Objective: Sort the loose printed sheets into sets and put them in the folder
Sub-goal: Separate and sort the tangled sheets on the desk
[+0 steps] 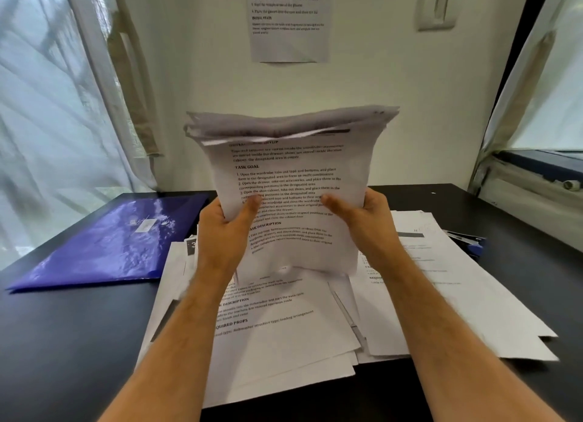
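A stack (290, 181) of printed sheets is held upright above the desk (79, 342), gripped at its two side edges. The left hand (225, 229) is clenched on the left edge, thumb laid across the printed face; the right hand (362, 219) grasps the right edge the same way, thumb on the front. The top edges of the stack are fanned and uneven – the sheets are not squared at that end. The bottom edge is seen just above the loose sheets (284, 336) spread on the desk; contact cannot be told. These loose sheets lie overlapped and askew, directly below the stack, with a further pile (441, 295) to the right of them. A blue folder (116, 238) lies flat on the desk to the left, closed, beside the papers – its near corner is just by the leftmost sheet. A printed notice (288, 20) is fixed to the wall behind, and a switch (437, 9) is mounted to its right.
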Motion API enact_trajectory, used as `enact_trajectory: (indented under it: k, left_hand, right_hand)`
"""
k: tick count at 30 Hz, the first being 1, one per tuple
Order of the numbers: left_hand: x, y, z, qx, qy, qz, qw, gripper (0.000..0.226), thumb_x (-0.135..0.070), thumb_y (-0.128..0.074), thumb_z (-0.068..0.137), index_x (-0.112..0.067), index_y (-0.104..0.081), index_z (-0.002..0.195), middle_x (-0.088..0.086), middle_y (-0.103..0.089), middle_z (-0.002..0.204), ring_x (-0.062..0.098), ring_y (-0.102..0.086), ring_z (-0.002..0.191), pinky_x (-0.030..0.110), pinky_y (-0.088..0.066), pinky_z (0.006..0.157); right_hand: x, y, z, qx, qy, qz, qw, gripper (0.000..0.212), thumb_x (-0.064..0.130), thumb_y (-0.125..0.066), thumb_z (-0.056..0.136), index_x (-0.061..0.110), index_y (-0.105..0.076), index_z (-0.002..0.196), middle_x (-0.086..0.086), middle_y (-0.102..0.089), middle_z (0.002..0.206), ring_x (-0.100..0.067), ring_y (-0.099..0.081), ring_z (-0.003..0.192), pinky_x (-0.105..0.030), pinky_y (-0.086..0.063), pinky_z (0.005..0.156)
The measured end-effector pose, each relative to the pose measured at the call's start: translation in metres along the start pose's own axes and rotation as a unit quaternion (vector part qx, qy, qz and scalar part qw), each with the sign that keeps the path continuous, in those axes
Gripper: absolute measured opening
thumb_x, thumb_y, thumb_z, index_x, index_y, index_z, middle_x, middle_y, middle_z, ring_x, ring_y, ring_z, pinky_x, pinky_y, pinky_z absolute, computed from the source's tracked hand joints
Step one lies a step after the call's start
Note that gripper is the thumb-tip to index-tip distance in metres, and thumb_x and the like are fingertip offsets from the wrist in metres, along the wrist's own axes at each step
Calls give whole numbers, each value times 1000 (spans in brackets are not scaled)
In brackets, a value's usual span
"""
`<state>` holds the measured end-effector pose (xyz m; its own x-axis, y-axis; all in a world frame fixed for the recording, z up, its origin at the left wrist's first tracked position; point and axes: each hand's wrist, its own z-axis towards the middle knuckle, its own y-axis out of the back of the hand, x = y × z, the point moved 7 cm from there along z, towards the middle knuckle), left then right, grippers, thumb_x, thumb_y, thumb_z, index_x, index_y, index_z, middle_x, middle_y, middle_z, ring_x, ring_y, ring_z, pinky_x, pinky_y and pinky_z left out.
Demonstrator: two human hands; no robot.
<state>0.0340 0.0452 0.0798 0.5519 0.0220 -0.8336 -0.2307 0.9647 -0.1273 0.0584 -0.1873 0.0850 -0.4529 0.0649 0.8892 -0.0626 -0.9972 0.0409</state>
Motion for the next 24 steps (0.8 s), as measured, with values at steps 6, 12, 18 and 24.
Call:
enact_trajectory:
  k: [6,12,18,24]
  left_hand:
    - [-7,3,0,-15,-17,6,1000,29,-16,-73,90,-15,-66,118,-7,-76,104,11,-73,95,25,-61,73]
    - [1,-6,-2,25,-9,22,999,24,-19,-70,92,-23,-68,116,-8,-76,106,10,-72,99,27,-61,76]
    - [19,-8,-1,40,58,25,997,22,-21,-67,95,-22,-70,117,-8,-77,103,13,-74,96,31,-62,76]
    - [27,-10,-3,60,104,28,992,21,-21,-64,97,-21,-70,118,-6,-77,103,17,-74,96,38,-62,80]
  right_hand:
    - [4,-3,-1,-4,15,-2,1000,18,29,-72,88,26,-68,106,4,-75,102,-18,-75,84,-39,-63,71]
    - [-4,0,1,8,-18,-19,1000,29,24,-74,88,19,-68,115,2,-75,106,-17,-75,84,-36,-63,73]
    - [-6,0,0,1,-36,-27,999,26,19,-75,86,19,-67,111,6,-73,99,-14,-75,78,-31,-62,67]
    - [-13,-8,-3,32,-49,-56,997,21,20,-72,89,28,-62,105,16,-67,90,-1,-69,67,-15,-55,54]
